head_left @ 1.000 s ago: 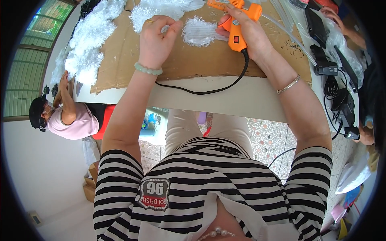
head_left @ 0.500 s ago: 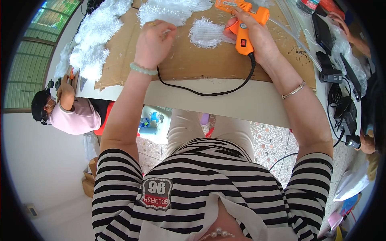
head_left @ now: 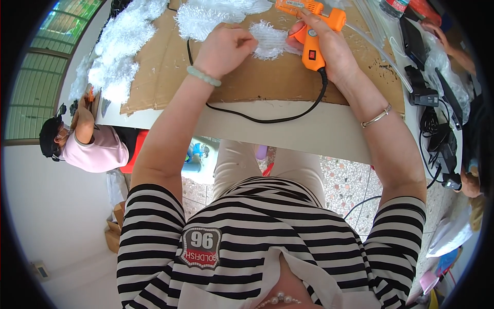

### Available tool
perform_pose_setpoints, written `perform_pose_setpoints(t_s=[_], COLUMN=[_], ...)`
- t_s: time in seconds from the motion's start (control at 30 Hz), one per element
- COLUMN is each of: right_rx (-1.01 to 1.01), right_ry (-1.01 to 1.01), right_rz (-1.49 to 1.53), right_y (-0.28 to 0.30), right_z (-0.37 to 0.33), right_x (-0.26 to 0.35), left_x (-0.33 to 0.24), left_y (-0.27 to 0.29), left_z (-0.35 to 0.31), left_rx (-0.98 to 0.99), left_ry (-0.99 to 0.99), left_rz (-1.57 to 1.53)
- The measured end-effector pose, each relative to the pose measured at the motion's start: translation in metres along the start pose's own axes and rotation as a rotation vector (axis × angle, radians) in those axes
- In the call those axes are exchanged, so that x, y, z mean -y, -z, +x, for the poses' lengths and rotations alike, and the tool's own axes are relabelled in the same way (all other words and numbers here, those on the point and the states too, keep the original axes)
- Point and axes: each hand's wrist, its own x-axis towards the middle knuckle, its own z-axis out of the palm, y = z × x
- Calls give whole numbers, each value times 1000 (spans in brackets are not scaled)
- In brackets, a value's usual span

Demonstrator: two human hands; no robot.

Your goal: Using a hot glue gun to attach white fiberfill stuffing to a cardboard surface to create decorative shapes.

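Note:
In my right hand (head_left: 332,54) is an orange hot glue gun (head_left: 312,41) with a red switch, its barrel pointing left above the cardboard (head_left: 257,82). The fingers wrap its handle. My left hand (head_left: 225,50) is closed, thumb and fingertips pinched together at the left edge of a small white fringed patch (head_left: 269,40). Whatever the pinch holds, if anything, is too small or hidden to make out. Beyond that hand lies a bigger white fringed piece (head_left: 206,20). From the glue gun's handle a black cord (head_left: 267,121) loops under my left wrist.
A heap of white shaggy material (head_left: 121,49) covers the table's left side. Clear rods (head_left: 375,46), black adapters (head_left: 424,95) and a plastic bag (head_left: 453,87) lie at the right. One person (head_left: 95,147) works at the left; another person's hand (head_left: 437,33) shows at the far right.
My left hand has moved right, from beside the bigger white piece to the edge of the small fringed patch. My right hand and the glue gun are almost still.

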Motion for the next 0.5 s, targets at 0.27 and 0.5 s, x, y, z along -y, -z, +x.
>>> perform_pose_setpoints(t_s=[0.27, 0.5], right_rx=[44, 99], right_ry=[74, 89], right_rz=[-9, -56], right_y=[-4, -3], right_z=[-2, -6], right_x=[0, 2], left_x=[5, -1], left_y=[0, 8], left_z=[1, 13], left_rx=[-57, -65], left_ry=[-111, 235], left_rz=[45, -328])
